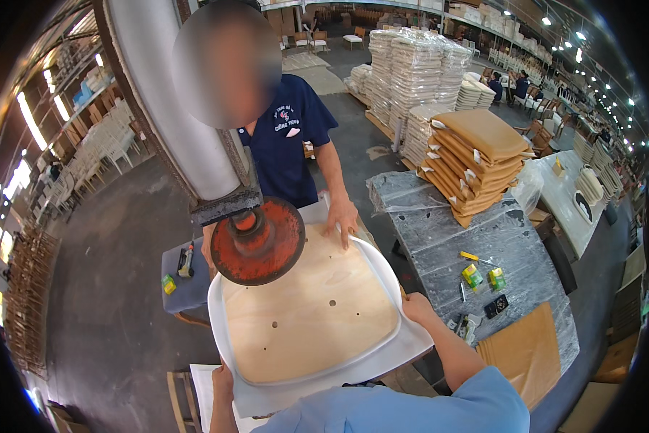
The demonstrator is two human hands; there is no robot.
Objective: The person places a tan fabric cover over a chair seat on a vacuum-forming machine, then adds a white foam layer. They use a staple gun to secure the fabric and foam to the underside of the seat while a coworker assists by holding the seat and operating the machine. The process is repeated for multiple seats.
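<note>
In front of me lies a seat-shaped plywood board [306, 339] with several small holes, framed by a raised white rim. White cover material [324, 375] spreads out from under it on my side. My left hand [223, 380] is closed on the edge of that white cover at the near left. At the right edge, my right hand [417, 309] grips the cover too, its fingertips partly hidden. A round orange-red press plate [258, 242] covers the board's far left part; whether they touch I cannot tell.
A person in a navy shirt [285, 155] faces me, one hand [343, 216] on the board's far edge. Right, a plastic-covered table [425, 242] bears stacked tan covers [476, 159], small green-yellow boxes [472, 276] and tools. Left, a blue-grey padded surface [180, 289] holds a tool [186, 261].
</note>
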